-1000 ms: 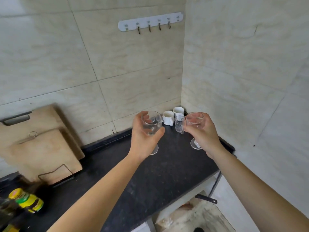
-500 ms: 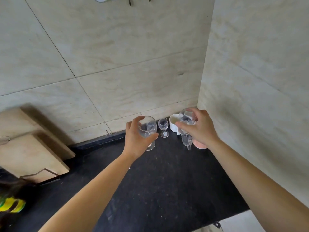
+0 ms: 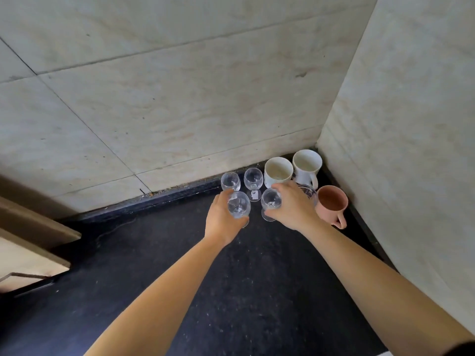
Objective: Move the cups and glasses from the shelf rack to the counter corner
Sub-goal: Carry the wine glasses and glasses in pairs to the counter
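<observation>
I've got my left hand point(image 3: 223, 219) wrapped around a stemmed glass point(image 3: 239, 208) near the counter point(image 3: 231, 278) corner; my right hand point(image 3: 291, 209) grips a second glass point(image 3: 271, 203), beside the pink mug point(image 3: 331, 205).

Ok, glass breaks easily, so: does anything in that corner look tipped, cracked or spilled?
Nothing stands out. The mugs and stemmed glasses by the wall stand upright, and the counter looks dry. Each hand holds one glass.
</observation>
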